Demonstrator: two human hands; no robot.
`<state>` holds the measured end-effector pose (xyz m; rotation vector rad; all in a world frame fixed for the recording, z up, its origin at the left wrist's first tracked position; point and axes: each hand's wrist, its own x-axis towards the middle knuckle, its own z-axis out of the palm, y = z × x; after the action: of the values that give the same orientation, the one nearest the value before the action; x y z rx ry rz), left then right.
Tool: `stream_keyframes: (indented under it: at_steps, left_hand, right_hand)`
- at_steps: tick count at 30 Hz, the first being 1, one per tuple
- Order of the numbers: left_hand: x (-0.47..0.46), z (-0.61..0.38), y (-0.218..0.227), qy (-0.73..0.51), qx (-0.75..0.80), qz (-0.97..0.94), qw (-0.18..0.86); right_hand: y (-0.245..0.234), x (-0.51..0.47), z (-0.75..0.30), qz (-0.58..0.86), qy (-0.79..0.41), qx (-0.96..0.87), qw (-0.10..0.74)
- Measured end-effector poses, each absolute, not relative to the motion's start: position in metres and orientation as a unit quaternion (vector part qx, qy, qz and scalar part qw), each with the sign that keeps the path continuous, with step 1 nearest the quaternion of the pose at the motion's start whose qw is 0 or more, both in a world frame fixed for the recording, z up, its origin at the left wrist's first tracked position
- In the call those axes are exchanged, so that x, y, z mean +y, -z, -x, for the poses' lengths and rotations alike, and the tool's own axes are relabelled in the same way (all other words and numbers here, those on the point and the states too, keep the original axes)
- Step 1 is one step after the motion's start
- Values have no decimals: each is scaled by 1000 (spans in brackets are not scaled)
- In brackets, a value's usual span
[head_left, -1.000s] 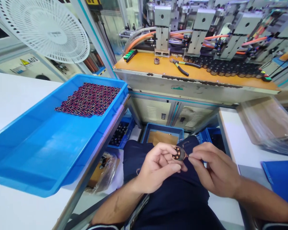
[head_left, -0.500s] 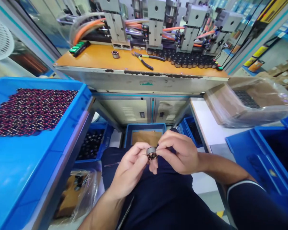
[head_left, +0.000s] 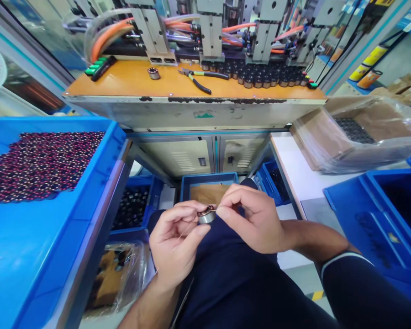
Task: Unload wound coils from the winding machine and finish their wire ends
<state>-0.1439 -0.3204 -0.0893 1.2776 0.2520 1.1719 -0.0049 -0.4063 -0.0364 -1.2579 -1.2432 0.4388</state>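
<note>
Between the fingers and thumb of my left hand (head_left: 178,240) sits a small motor stator (head_left: 206,217), a grey metal ring with copper windings showing at its upper side. My right hand (head_left: 251,219) pinches a thin copper wire (head_left: 213,210) at the stator's right edge. Another fine wire (head_left: 187,230) runs from the stator down across my left palm. Both hands are above my lap, close together, and the stator is tilted. The tips of my right thumb and forefinger meet on the wire.
On the orange bench (head_left: 123,82) lie cutting pliers (head_left: 198,80), a single stator (head_left: 154,73) and several rows of black-topped parts (head_left: 260,77). A blue tray (head_left: 114,137) of wound stators stands left. At right are a plastic-lined carton (head_left: 315,144) and blue bins (head_left: 349,201).
The stator has been turned in my left hand, so its windings now face up and its grey side faces me. Both hands have shifted slightly left, and the camera view has moved a little.
</note>
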Motion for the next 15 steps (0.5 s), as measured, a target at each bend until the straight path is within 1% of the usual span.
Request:
stream_keyframes:
  at_steps: [2, 4, 6, 9, 13, 15]
  left_hand:
    - [-320, 143, 91, -514, 101, -564, 639]
    - [-319, 142, 92, -501, 93, -555, 657]
    - [-318, 142, 92, -484, 85, -537, 686]
    - [-317, 143, 91, -463, 70, -514, 718]
    - [-315, 143, 90, -453, 65, -513, 726]
    - [-312, 140, 93, -446, 63, -510, 732]
  right_hand:
    - [35, -408, 6, 536, -340, -473, 611]
    - [34, -408, 5, 511, -476, -403, 591]
    - [33, -407, 4, 496, -553, -352, 570]
    - [35, -403, 2, 493, -590, -319, 554]
    - [44, -400, 3, 452, -618, -344, 544]
    - [50, -398, 5, 432, -601, -371, 562]
